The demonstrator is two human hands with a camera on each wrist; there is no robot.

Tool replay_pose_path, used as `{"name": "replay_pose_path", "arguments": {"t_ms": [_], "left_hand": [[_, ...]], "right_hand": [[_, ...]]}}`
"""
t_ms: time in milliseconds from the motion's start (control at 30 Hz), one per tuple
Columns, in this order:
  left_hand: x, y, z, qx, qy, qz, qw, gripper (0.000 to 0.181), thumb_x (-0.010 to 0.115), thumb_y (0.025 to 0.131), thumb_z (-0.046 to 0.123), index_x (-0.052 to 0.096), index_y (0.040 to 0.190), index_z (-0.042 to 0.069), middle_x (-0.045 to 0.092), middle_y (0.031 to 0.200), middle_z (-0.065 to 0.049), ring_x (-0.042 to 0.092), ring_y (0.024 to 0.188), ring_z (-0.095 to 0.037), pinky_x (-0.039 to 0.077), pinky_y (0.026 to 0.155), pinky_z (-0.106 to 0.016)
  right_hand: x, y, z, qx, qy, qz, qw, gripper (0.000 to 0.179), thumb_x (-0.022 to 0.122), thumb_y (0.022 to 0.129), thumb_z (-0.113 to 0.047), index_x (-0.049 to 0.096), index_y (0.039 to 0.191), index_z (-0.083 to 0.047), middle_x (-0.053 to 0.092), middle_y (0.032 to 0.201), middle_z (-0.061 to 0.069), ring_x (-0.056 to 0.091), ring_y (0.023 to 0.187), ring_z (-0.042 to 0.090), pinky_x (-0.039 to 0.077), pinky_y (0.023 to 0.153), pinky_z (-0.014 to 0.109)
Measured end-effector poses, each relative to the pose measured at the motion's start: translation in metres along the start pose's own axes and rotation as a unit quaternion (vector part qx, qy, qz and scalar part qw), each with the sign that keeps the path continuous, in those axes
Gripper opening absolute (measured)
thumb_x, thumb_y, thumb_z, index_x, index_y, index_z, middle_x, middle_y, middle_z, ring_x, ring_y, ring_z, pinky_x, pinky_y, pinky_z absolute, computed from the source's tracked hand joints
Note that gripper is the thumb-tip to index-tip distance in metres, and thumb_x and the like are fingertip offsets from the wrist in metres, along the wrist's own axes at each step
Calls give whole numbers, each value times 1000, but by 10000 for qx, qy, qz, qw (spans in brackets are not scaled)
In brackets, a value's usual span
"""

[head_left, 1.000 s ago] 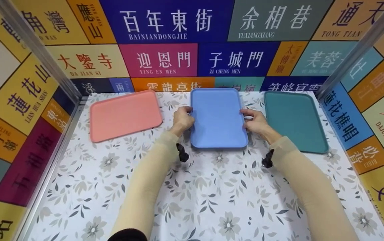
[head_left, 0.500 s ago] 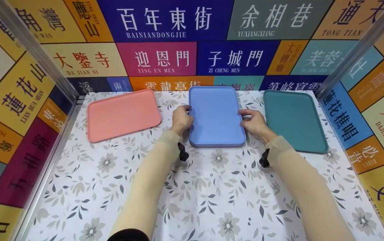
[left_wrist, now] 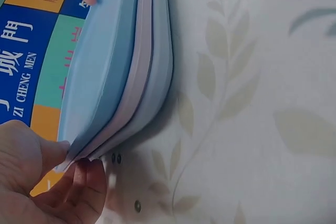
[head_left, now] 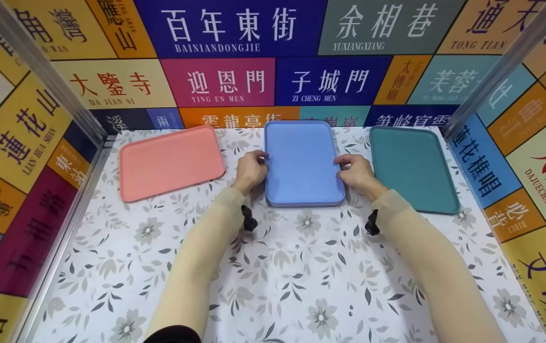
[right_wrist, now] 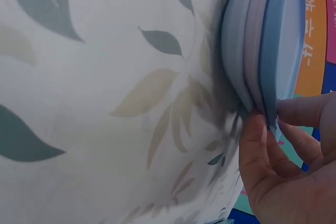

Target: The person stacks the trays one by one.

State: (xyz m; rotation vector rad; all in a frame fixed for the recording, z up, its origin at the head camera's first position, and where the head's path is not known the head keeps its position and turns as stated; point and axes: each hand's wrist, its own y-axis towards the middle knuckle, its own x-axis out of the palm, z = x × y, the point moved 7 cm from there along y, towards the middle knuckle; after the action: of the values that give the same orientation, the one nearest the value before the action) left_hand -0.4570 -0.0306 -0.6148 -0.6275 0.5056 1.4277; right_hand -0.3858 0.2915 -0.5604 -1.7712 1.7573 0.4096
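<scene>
A stack of rectangular trays stands at the back middle of the table, its top tray (head_left: 301, 162) blue. Edge-on in the left wrist view, a pinkish tray (left_wrist: 140, 45) and a pale blue tray (left_wrist: 161, 51) show beneath the blue one. My left hand (head_left: 252, 169) grips the stack's left side, thumb on the upper rim and fingers curled below. On the opposite side my right hand (head_left: 356, 170) pinches the rims between thumb and fingers, seen close in the right wrist view.
A pink tray (head_left: 173, 163) lies slanted on the left of the flower-patterned table (head_left: 273, 276). To the right lies a dark green tray (head_left: 413, 169). Panels with printed signs (head_left: 227, 81) wall the table at the back and both sides.
Everything in the head view has shifted slightly left and up as the camera turned. Both hands keep their hold on the tray stack, which stays between the pink and green trays.
</scene>
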Motion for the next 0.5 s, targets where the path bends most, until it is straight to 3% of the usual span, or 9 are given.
{"name": "replay_pose_path", "arguments": {"t_ms": [100,167,233,300,400,500], "left_hand": [[-16,-12,8,209,-123,-79,9997,34,68,94,11,83,125,13,82,112,-6,73,100,-20,63,87,-33],[-31,-29,19,164,-226,-296,9992,33,67,98,11,81,127,9,81,115,-10,74,100,-23,64,88,-35],[-40,-35,21,232,-219,-386,9987,32,67,100,12,80,129,7,82,117,-11,74,101,-23,63,90,-34],[-54,-50,28,-46,-243,-677,9974,34,66,106,14,75,138,5,78,130,-15,73,111,-28,65,98,-41],[-72,-58,25,-88,-103,-811,9966,38,66,107,15,72,144,5,76,138,-16,72,115,-28,62,105,-41],[-89,-61,19,-152,-47,-891,9959,41,66,108,17,70,146,4,75,141,-18,72,113,-27,62,104,-41]], "right_hand": [[-2,-3,-8,13,-149,-20,9999,51,67,91,2,74,141,-1,70,144,24,65,112,27,55,77,20],[-4,-4,-14,-18,-316,13,9995,48,68,94,-2,74,141,-1,71,144,24,67,115,29,57,84,27],[-6,-5,-20,-73,-480,53,9988,44,69,97,-7,74,141,-1,71,144,24,68,120,34,60,94,37],[-7,-6,-28,-176,-652,104,9977,42,69,99,-10,75,140,-2,73,144,23,67,128,37,59,105,44],[-3,-7,-45,-369,-691,76,9969,41,70,101,-13,75,140,-2,73,144,23,67,133,40,57,114,54],[7,-7,-64,-564,-634,-46,9964,42,70,100,-13,75,140,-2,74,144,23,69,132,40,57,117,54]]}}
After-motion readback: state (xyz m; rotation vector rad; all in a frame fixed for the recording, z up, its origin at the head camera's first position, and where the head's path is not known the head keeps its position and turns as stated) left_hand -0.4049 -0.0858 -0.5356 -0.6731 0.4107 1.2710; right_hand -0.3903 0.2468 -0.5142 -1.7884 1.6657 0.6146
